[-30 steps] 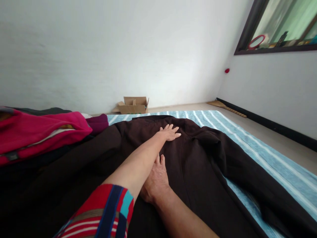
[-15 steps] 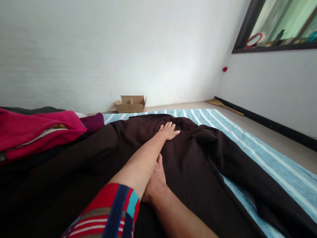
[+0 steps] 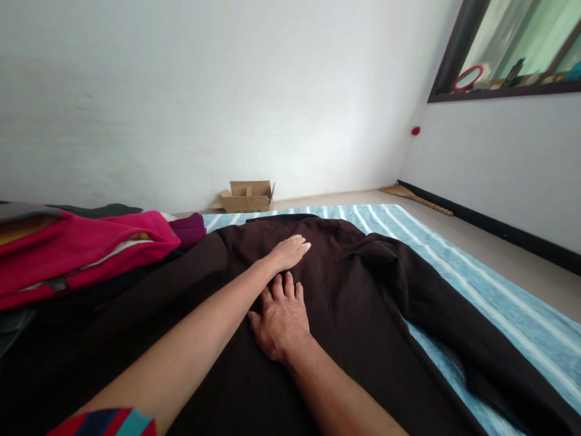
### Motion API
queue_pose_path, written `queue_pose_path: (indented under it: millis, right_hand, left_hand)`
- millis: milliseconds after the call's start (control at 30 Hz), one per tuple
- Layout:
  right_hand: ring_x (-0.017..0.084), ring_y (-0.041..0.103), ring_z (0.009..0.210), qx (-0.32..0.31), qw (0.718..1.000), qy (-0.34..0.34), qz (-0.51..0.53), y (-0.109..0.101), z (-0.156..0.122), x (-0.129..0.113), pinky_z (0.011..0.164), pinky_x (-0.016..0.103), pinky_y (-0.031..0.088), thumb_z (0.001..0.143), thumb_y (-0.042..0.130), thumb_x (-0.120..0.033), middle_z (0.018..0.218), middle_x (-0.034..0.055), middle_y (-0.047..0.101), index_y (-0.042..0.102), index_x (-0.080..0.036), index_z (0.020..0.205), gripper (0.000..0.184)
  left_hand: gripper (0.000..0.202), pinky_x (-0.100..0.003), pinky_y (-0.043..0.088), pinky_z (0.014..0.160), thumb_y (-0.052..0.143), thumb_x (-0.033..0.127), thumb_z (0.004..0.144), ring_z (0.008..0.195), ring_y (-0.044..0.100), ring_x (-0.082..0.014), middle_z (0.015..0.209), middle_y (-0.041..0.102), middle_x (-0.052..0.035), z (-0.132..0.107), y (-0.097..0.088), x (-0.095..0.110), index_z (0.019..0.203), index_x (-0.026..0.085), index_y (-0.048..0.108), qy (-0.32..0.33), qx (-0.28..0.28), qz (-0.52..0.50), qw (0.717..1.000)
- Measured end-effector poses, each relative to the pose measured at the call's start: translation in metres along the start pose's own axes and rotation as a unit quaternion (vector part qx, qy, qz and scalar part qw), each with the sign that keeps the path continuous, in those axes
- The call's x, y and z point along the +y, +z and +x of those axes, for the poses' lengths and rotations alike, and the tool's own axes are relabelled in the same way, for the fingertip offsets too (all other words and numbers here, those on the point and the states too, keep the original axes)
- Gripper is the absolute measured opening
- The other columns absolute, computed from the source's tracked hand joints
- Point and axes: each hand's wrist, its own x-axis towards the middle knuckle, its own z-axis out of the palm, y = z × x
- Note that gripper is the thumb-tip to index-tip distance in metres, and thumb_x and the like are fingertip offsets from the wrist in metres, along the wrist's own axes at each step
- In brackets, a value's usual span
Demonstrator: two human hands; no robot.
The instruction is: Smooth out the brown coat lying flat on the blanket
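A dark brown jacket (image 3: 358,303) lies spread out with its back upward, collar at the far end and one sleeve reaching to the right. My left hand (image 3: 291,251) is over the upper back of the jacket, its fingers stretched out and close together, the thumb hidden. Nearer to me, my right hand (image 3: 284,318) rests flat on the cloth with its fingers spread. Neither hand holds anything. Under the jacket is a blue and white striped sheet (image 3: 454,278).
Piled clothes, including a pink garment (image 3: 122,242) and a purple one (image 3: 189,230), lie at the left. Beyond the sheet a cardboard box (image 3: 249,197) stands by the wall. A broom (image 3: 415,194) lies on the floor near the right wall, below a window (image 3: 508,54).
My left hand has drawn back and slightly left over the jacket. My right hand, partly behind the left forearm before, now lies flat with its fingers spread. The view has shifted slightly.
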Motion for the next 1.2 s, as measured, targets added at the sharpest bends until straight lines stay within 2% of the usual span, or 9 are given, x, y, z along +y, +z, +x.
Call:
queue_pose_path:
  millis: [100, 267, 400, 533, 633, 767, 933, 1100, 1200]
  right_hand:
    - [0.033, 0.01, 0.136, 0.004, 1.0, 0.001, -0.003, 0.0, -0.002, 0.0, 0.107, 0.053, 0.014, 0.087, 0.036, -0.049, 0.146, 0.0136, 0.027, 0.038, -0.015, 0.136, 0.06]
    - [0.032, 0.009, 0.137, 0.003, 1.0, -0.001, 0.018, 0.006, -0.003, 0.003, 0.107, 0.052, 0.014, 0.087, 0.037, -0.048, 0.148, 0.0125, 0.023, 0.031, -0.016, 0.14, 0.062]
    - [0.031, 0.011, 0.137, -0.009, 0.999, -0.006, 0.052, 0.006, 0.002, 0.011, 0.107, 0.05, 0.016, 0.086, 0.04, -0.046, 0.146, 0.0139, 0.027, 0.036, -0.015, 0.137, 0.06]
    - [0.024, 0.033, 0.13, 0.005, 0.998, 0.021, 0.062, -0.012, -0.001, 0.026, 0.104, 0.036, 0.029, 0.088, 0.039, -0.038, 0.142, 0.0151, 0.033, 0.044, -0.013, 0.131, 0.05]
    - [0.025, 0.034, 0.129, 0.033, 0.999, 0.03, -0.012, -0.028, -0.02, 0.042, 0.104, 0.036, 0.028, 0.089, 0.038, -0.036, 0.141, 0.0152, 0.035, 0.047, -0.013, 0.129, 0.047]
    - [0.028, 0.021, 0.134, 0.013, 0.991, 0.075, -0.107, -0.034, -0.06, 0.072, 0.106, 0.044, 0.018, 0.09, 0.034, -0.047, 0.144, 0.0161, 0.03, 0.04, -0.011, 0.134, 0.057]
    - [0.027, 0.014, 0.136, -0.033, 0.98, 0.134, -0.143, -0.031, -0.095, 0.104, 0.107, 0.045, 0.014, 0.089, 0.024, -0.058, 0.148, 0.0136, 0.022, 0.03, -0.013, 0.14, 0.068]
    - [0.027, 0.016, 0.136, -0.029, 0.974, 0.166, -0.15, -0.036, -0.109, 0.093, 0.107, 0.045, 0.014, 0.09, 0.022, -0.056, 0.147, 0.0153, 0.024, 0.029, -0.011, 0.14, 0.068]
    - [0.026, 0.014, 0.137, -0.017, 0.982, 0.121, -0.144, -0.033, -0.126, 0.078, 0.108, 0.043, 0.013, 0.09, 0.021, -0.058, 0.147, 0.0143, 0.024, 0.029, -0.011, 0.141, 0.069]
  left_hand:
    - [0.035, -0.03, 0.031, 0.104, 0.028, 0.024, 0.092, 0.124, 0.042, -0.0171, 0.125, 0.056, -0.009, -0.04, 0.002, -0.005, 0.109, 0.015, 0.058, -0.021, 0.029, 0.008, 0.999]
    - [0.041, -0.032, 0.031, 0.105, 0.026, 0.027, 0.091, 0.126, 0.04, -0.0186, 0.132, 0.05, -0.0115, -0.101, 0.005, -0.004, 0.116, 0.012, 0.055, -0.084, 0.078, -0.026, 0.993]
    - [0.041, -0.033, 0.029, 0.107, 0.026, 0.029, 0.09, 0.128, 0.038, -0.0191, 0.13, 0.052, -0.0093, -0.139, 0.007, 0.0, 0.113, 0.014, 0.057, -0.072, 0.078, -0.056, 0.993]
    - [0.045, -0.036, 0.025, 0.108, 0.026, 0.033, 0.091, 0.132, 0.031, -0.0208, 0.137, 0.044, -0.0121, -0.172, 0.005, 0.021, 0.123, 0.012, 0.05, -0.094, 0.066, -0.042, 0.993]
    - [0.052, -0.038, 0.023, 0.108, 0.027, 0.037, 0.091, 0.135, 0.023, -0.0223, 0.144, 0.033, -0.0155, -0.195, 0.002, 0.049, 0.132, 0.007, 0.04, -0.103, 0.025, -0.036, 0.994]
    - [0.061, -0.043, 0.017, 0.109, 0.03, 0.047, 0.09, 0.138, 0.011, -0.023, 0.149, 0.021, -0.0125, -0.223, 0.007, 0.078, 0.139, 0.012, 0.029, -0.09, -0.024, -0.035, 0.995]
    - [0.063, -0.049, 0.011, 0.11, 0.024, 0.054, 0.089, 0.139, 0.008, -0.0226, 0.151, 0.017, -0.0075, -0.243, 0.025, 0.086, 0.142, 0.018, 0.025, -0.087, -0.044, -0.025, 0.995]
    - [0.064, -0.05, 0.012, 0.109, 0.024, 0.054, 0.089, 0.139, 0.007, -0.0238, 0.151, 0.015, -0.0092, -0.255, 0.023, 0.097, 0.141, 0.017, 0.026, -0.113, -0.05, -0.029, 0.992]
    - [0.067, -0.048, 0.013, 0.11, 0.022, 0.057, 0.088, 0.139, 0.006, -0.0237, 0.151, 0.014, -0.01, -0.27, 0.023, 0.107, 0.142, 0.017, 0.026, -0.101, -0.047, -0.035, 0.993]
